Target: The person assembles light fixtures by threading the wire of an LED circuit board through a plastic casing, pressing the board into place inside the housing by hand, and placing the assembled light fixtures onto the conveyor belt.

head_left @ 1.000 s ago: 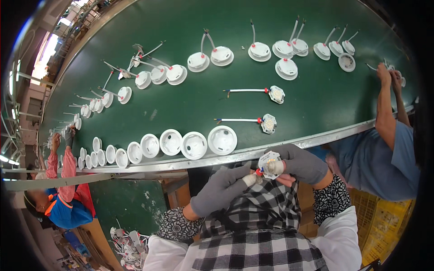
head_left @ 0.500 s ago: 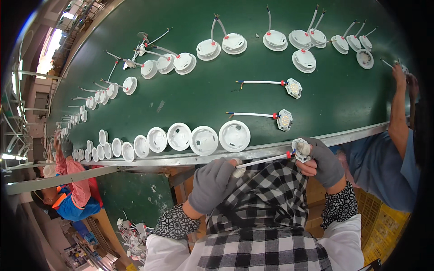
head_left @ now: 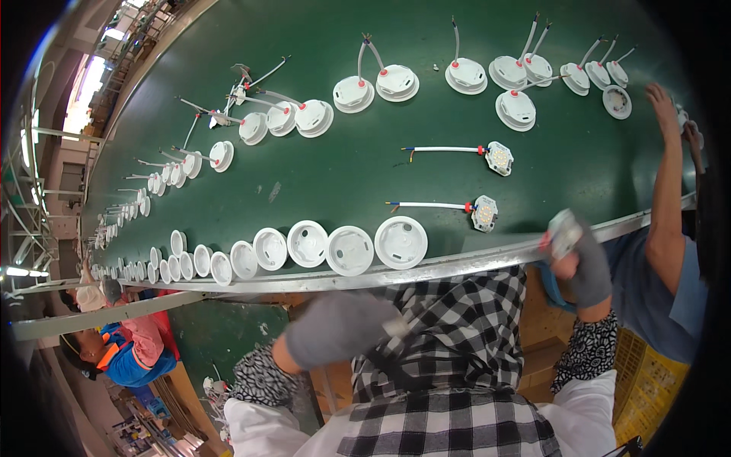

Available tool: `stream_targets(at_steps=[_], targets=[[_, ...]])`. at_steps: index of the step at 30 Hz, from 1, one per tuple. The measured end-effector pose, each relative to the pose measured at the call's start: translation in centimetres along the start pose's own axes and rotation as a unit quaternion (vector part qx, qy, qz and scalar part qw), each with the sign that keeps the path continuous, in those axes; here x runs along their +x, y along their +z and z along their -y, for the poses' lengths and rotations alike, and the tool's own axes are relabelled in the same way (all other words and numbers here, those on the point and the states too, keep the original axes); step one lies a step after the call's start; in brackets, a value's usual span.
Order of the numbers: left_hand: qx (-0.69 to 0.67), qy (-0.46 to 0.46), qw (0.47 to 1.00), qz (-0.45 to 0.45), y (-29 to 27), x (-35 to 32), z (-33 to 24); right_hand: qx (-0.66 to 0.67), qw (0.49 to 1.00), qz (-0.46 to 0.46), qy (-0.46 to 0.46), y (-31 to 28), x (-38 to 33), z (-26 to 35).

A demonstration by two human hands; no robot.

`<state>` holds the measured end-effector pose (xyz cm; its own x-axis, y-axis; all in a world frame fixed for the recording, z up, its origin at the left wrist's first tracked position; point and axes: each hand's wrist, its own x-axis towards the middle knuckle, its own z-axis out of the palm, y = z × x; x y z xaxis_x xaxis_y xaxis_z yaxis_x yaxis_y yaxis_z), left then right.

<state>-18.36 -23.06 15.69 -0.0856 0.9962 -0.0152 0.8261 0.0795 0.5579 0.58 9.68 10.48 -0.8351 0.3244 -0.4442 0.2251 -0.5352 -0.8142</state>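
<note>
Right hand [head_left: 585,263], gloved, at right of centre, pinches a small white lamp module [head_left: 563,231] just below the conveyor's metal edge [head_left: 457,266]; the module is blurred. Left hand [head_left: 339,329], lower centre, is motion-smeared; finger state cannot be told. Open green belt [head_left: 320,183] lies mid-frame between the lamp rows.

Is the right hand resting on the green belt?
No, the right hand is raised at the belt's metal edge, holding a small white lamp module.

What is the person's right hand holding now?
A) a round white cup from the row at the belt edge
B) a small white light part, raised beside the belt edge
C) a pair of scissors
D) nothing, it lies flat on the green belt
B: the gloved right hand grips a small white light part just below the metal belt edge, off the green belt.
</note>
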Motion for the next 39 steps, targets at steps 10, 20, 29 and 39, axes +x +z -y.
stream_targets(at_steps=[10, 20, 29, 39], targets=[[0.166, -0.087, 0.977, -0.100, -0.6, 6.8, 4.5, 0.130, 0.972, -0.056, -0.188, 7.5, 0.8, -2.3], [-0.401, -0.302, 0.841, -0.200, 1.7, 6.4, -2.3, -0.007, 0.882, -0.136, -0.450, 14.4, 1.8, -5.5], [-0.394, -0.195, 0.894, -0.085, 3.5, 4.0, -2.6, 0.177, 0.956, 0.042, -0.229, 12.5, 1.8, -7.6], [-0.126, -0.318, 0.892, -0.295, 4.3, 0.5, -1.6, 0.108, 0.981, 0.111, -0.119, 7.3, -3.5, -4.2]])
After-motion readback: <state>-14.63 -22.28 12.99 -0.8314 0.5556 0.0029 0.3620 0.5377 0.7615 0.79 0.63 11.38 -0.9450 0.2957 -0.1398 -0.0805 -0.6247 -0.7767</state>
